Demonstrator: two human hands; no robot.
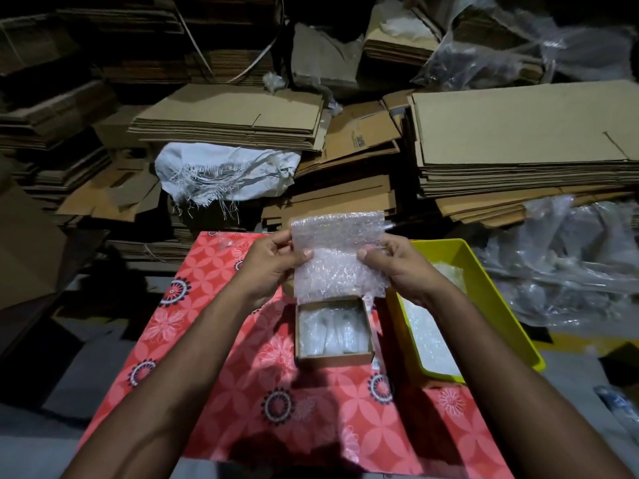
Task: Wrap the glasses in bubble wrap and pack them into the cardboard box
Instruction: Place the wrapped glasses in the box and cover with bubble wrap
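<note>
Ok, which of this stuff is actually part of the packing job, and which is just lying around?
Part of the job:
bubble wrap sheet, held by left hand and right hand
small cardboard box
yellow bin of wrap pieces

Just lying about:
flattened cardboard stacks
torn white sack
plastic sheeting

You had a coral-red cloth [214, 340] printed with white petal lattice and dark-ringed flowers. On it sat a plain brown cardboard box [333, 357]; right of the box, a yellow bin [498, 305]; above the box, clear whitish bubble wrap [337, 257].
</note>
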